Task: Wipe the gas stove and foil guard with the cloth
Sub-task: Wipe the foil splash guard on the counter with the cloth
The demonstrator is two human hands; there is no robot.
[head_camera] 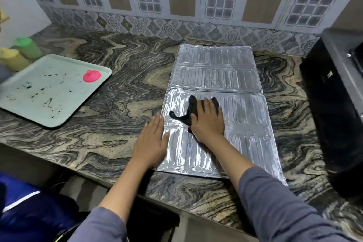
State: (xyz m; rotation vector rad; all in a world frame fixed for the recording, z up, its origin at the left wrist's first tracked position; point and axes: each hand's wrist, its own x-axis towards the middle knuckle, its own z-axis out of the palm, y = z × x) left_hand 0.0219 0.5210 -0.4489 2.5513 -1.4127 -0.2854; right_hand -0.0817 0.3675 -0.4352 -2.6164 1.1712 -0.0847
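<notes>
On the marbled granite counter [110, 116], a pale green tray [51, 92] with a pink blob [91, 76] sits at nine o'clock. The left hand [152, 141] lies flat, fingers extended, on the foil guard's [235, 76] left edge. The right hand [208, 120], fingers spread, presses the black cloth [189, 113] onto the guard at centre. A black appliance [337, 108] stands at three o'clock.
</notes>
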